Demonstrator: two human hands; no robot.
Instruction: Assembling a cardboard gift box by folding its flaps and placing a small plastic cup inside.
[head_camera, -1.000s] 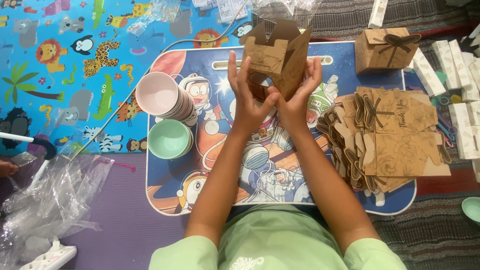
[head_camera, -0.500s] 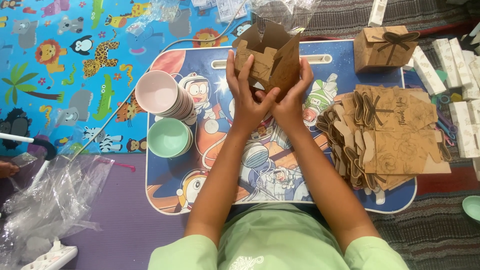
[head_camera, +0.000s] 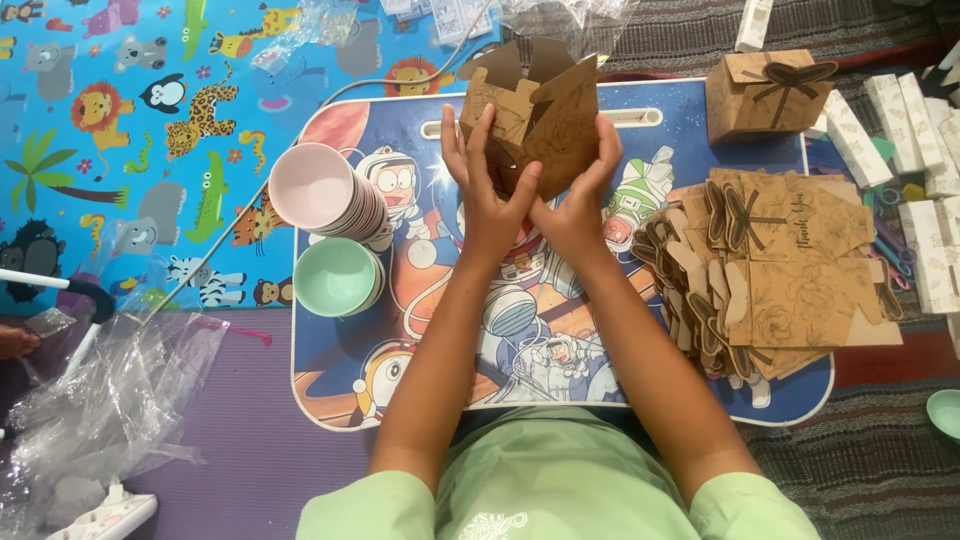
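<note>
Left hand (head_camera: 487, 195) and right hand (head_camera: 577, 200) both clasped around the half-folded brown paper box (head_camera: 530, 115) above the table (head_camera: 380, 390): best steadying the base, tucking the open flaps squarely.

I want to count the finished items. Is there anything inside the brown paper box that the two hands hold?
The brown paper box is held by the left hand and right hand. Its top flaps stand open, but the walls hide its inside, so its contents cannot be told.
</note>
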